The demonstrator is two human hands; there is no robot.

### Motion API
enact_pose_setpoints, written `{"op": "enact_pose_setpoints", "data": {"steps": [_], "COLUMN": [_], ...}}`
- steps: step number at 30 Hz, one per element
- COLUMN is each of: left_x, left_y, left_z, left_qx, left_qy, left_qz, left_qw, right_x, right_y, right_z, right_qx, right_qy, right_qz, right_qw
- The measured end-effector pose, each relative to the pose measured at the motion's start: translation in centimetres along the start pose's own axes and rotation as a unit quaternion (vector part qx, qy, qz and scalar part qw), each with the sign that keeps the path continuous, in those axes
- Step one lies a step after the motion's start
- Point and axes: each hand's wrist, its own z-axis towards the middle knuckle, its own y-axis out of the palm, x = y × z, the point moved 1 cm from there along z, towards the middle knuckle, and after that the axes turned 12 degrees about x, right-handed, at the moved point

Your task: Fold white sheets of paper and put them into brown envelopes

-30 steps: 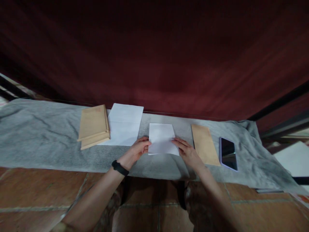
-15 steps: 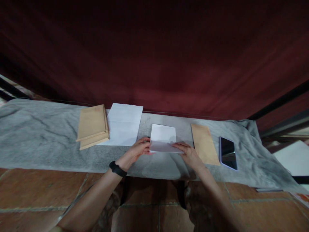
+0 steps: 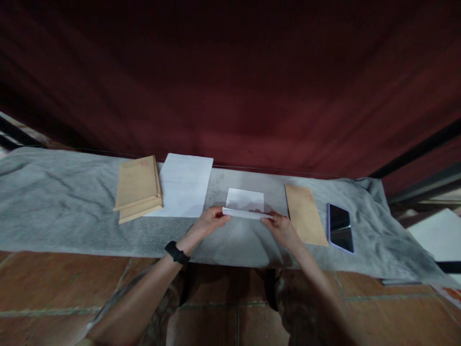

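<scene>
A white sheet of paper (image 3: 245,199) lies in front of me, its near part folded up into a narrow raised edge. At the left end of that edge, my left hand (image 3: 212,220) pinches the paper between thumb and fingers; a black band circles the wrist. My right hand (image 3: 280,227) grips the opposite end the same way. Just right of it a single brown envelope (image 3: 307,215) rests flat. To the left of my left hand lie creased white sheets (image 3: 187,185), partly covered by a stack of brown envelopes (image 3: 138,181).
A phone (image 3: 340,228) in a lilac case lies right of the single envelope. Everything rests on a grey cloth (image 3: 72,206) over a long, low surface. Behind it hangs a dark red curtain (image 3: 230,96); tiled floor (image 3: 54,283) shows in front.
The near part of the paper has been lifted and turned up from lying flat, now showing as a thin edge. Both hands have shifted slightly away from me with it.
</scene>
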Motion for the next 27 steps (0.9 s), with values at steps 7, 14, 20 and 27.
{"op": "enact_pose_setpoints", "data": {"steps": [7, 14, 20, 27], "left_x": [0.5, 0.6, 0.2, 0.4], "left_y": [-0.3, 0.5, 1.4, 1.8], "left_z": [0.1, 0.7, 1.2, 1.0], "left_qx": [0.057, 0.089, 0.101, 0.118], "left_qy": [0.075, 0.1, 0.098, 0.087], "left_qz": [0.103, 0.107, 0.088, 0.101], "left_qw": [0.99, 0.985, 0.986, 0.984], "right_x": [0.1, -0.1, -0.1, 0.2], "right_y": [0.2, 0.9, 1.8, 2.3], "right_z": [0.2, 0.5, 0.4, -0.2], "right_qx": [0.011, 0.057, 0.1, 0.115], "right_qy": [0.042, 0.057, 0.065, 0.048], "right_qz": [0.026, 0.01, -0.052, -0.101], "right_qw": [0.999, 0.997, 0.991, 0.987]}}
